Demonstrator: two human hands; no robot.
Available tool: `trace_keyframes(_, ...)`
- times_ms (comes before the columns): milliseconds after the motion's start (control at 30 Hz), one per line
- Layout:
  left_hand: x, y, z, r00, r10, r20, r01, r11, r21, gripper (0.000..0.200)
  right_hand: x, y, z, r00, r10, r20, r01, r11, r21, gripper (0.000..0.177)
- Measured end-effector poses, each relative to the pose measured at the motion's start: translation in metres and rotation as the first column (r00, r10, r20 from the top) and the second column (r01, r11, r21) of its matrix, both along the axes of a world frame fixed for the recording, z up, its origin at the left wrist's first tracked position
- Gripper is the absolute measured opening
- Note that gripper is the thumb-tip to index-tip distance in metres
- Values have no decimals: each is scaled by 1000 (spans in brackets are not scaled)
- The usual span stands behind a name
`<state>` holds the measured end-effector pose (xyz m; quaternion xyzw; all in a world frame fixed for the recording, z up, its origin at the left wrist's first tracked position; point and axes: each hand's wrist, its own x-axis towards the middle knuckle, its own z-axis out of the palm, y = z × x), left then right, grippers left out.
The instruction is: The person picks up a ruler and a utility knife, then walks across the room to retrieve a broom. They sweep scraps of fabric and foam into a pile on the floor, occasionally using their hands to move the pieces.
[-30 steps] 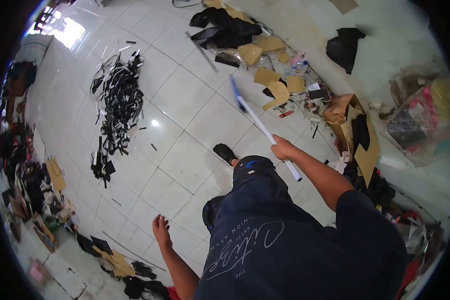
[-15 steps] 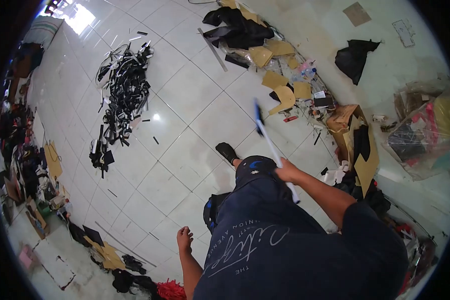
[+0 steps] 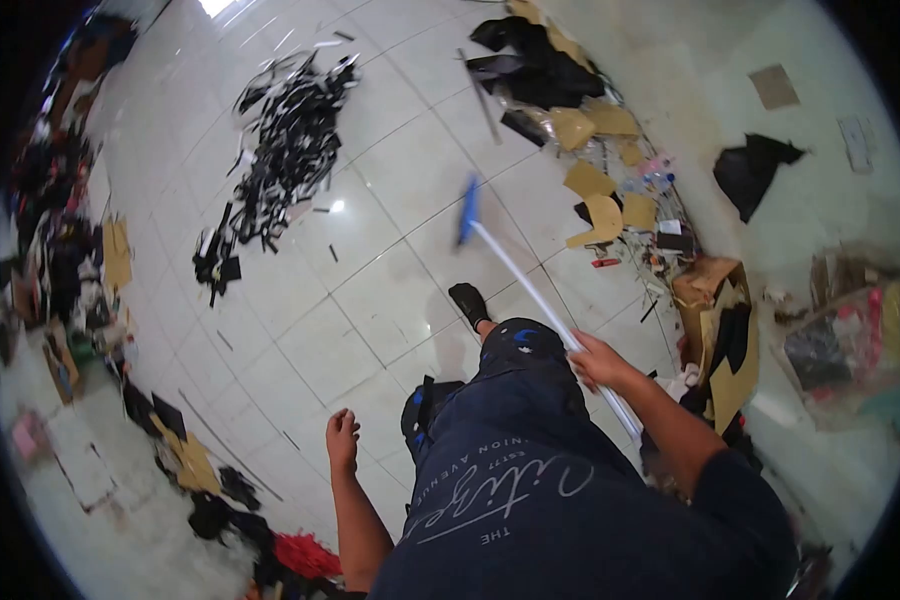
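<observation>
My right hand (image 3: 595, 360) is wrapped round the white handle of a broom (image 3: 525, 276), held slantwise beside my right leg. Its blue head (image 3: 467, 212) is at the tiled floor ahead of my socked foot (image 3: 468, 304), slightly smeared by motion. At my left side hangs my left hand (image 3: 343, 440), holding nothing, its fingers loosely bent. A long pile of black and white scrap strips (image 3: 295, 145) lies on the floor, ahead and to the left of the broom head.
Cardboard pieces (image 3: 600, 218), black material (image 3: 535, 65) and plastic litter line the right side. An open cardboard box (image 3: 710, 290) stands near my right arm. Mixed clutter (image 3: 60, 250) runs along the left edge. Red shredded material (image 3: 305, 553) lies behind my left hand.
The broom head has swept leftward across the tiles, and its handle now slants more. My right hand has shifted slightly right and down. My left hand has swung a little left and up.
</observation>
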<state>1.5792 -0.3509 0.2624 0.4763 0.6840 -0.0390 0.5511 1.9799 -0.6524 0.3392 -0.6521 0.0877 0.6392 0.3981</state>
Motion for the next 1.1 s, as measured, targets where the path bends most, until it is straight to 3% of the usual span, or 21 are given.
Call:
trace_keyframes(67,-7,-10,-4,1000,7,-24,-7,999,-35,37,-8,-22,29,997,66,34,-58,981,-184,46)
trace_keyframes(167,-17,-25,-12,998,27,-54,-32,996,-88,35,-2,-38,-8,998,9,-59,-27,949,-314,49)
trace_keyframes(200,-22,-31,-12,996,49,-78,-56,994,-98,35,2,-28,-19,997,-10,-78,-14,956,-292,43)
trace_keyframes(267,-36,-46,-9,990,107,-90,-116,988,-99,35,9,6,-45,991,124,-49,-130,984,-120,32)
trace_keyframes(333,-53,-60,-6,982,179,-53,-182,980,-77,35,4,77,-38,996,85,22,-81,987,-140,16)
trace_keyframes(433,-79,-82,-10,958,271,-90,-279,956,-92,36,-17,158,-60,987,154,47,-151,987,-54,17)
trace_keyframes(500,-91,-95,-14,951,299,-85,-307,945,-111,36,-24,203,-64,986,160,-45,-161,987,-13,18)
trace_keyframes(600,-120,-119,-21,928,372,-37,-374,920,-116,38,-37,230,-79,995,83,-62,-82,996,21,16)
trace_keyframes(667,-143,-134,-32,896,445,-3,-443,891,-102,40,-36,214,-98,979,42,-199,-17,992,127,27)
trace_keyframes(767,-187,-169,-28,849,525,57,-520,850,-79,40,-78,196,-96,966,255,-50,-252,966,55,55)
trace_keyframes(833,-230,-202,-30,796,603,40,-601,797,-55,39,-146,207,-55,893,444,69,-444,896,-8,65)
trace_keyframes(967,-335,-293,-30,609,793,6,-791,608,-66,38,-231,210,-81,908,418,42,-420,902,101,55)
trace_keyframes(1033,-386,-356,-39,436,897,-64,-899,432,-76,37,-261,198,-90,936,351,-25,-348,933,90,18)
trace_keyframes(1100,-420,-409,-33,286,950,-125,-957,277,-81,35,-293,179,-86,939,344,17,-345,938,20,12)
